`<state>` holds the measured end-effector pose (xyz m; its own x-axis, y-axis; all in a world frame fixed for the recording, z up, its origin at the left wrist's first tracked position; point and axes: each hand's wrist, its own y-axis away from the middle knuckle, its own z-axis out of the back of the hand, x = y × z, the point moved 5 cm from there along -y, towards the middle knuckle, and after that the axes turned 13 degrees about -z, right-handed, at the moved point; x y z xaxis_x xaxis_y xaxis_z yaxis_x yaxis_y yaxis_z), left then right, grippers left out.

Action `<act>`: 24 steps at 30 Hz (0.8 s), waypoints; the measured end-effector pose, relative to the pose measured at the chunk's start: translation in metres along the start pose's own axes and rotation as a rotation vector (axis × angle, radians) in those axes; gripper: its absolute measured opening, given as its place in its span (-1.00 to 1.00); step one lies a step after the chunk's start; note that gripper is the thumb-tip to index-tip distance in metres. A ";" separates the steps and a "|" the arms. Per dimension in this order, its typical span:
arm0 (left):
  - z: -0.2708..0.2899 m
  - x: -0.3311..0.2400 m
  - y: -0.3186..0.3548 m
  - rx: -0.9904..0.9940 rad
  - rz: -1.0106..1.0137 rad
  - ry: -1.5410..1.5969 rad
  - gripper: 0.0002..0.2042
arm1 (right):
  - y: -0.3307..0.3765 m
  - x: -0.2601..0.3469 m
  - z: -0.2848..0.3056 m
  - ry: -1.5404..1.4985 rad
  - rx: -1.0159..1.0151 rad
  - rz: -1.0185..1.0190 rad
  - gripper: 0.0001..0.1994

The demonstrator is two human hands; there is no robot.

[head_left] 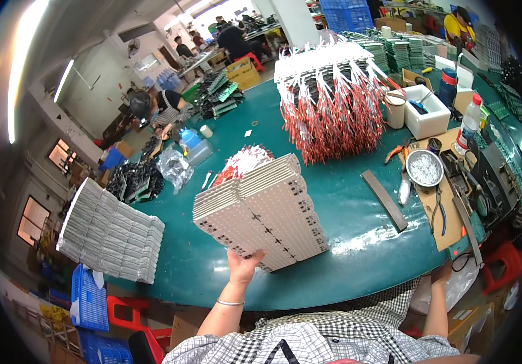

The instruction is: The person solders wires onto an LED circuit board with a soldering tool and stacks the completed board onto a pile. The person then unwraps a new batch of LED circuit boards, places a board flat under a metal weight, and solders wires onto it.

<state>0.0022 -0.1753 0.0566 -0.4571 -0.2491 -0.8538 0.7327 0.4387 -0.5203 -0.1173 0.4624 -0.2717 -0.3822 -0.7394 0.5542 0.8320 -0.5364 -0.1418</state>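
My left hand (243, 267) grips the lower near edge of a thick stack of pale perforated circuit board panels (264, 221), tilted up on the green table. Its broad face is toward me, with rows of small holes and dark marks. Behind it, a bundle of white and red wires (246, 162) shows in part. My right hand (440, 274) is low at the table's right front edge, beside a clear plastic bag (455, 288). Its fingers are mostly hidden, so what it holds, if anything, cannot be made out.
Left stands a tall stack of white panels (112, 233). A large pile of boards with red and white wires (331, 103) lies at the back. On the right are a dark flat bar (384, 200), a metal bowl (424, 168), pliers (438, 212) and a bottle (468, 124). A co-worker (158, 109) sits across.
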 end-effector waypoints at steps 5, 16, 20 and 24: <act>-0.006 -0.003 0.003 -0.008 0.005 -0.017 -0.42 | 0.020 -0.002 -0.026 -0.178 0.153 -0.276 -0.62; -0.013 0.003 -0.009 0.007 -0.038 0.064 -0.36 | 0.041 0.093 0.033 -0.137 0.147 0.036 -0.70; -0.012 0.010 -0.010 0.032 -0.044 0.062 -0.37 | 0.069 0.101 0.060 -0.107 0.150 0.119 -0.71; -0.010 0.011 -0.006 0.024 -0.019 0.113 -0.39 | 0.116 0.120 0.120 0.030 0.337 0.048 -0.71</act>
<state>-0.0123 -0.1725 0.0504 -0.5238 -0.1571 -0.8372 0.7349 0.4137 -0.5374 -0.0185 0.3601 -0.1234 -0.3467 -0.7748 0.5287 0.9336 -0.3394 0.1148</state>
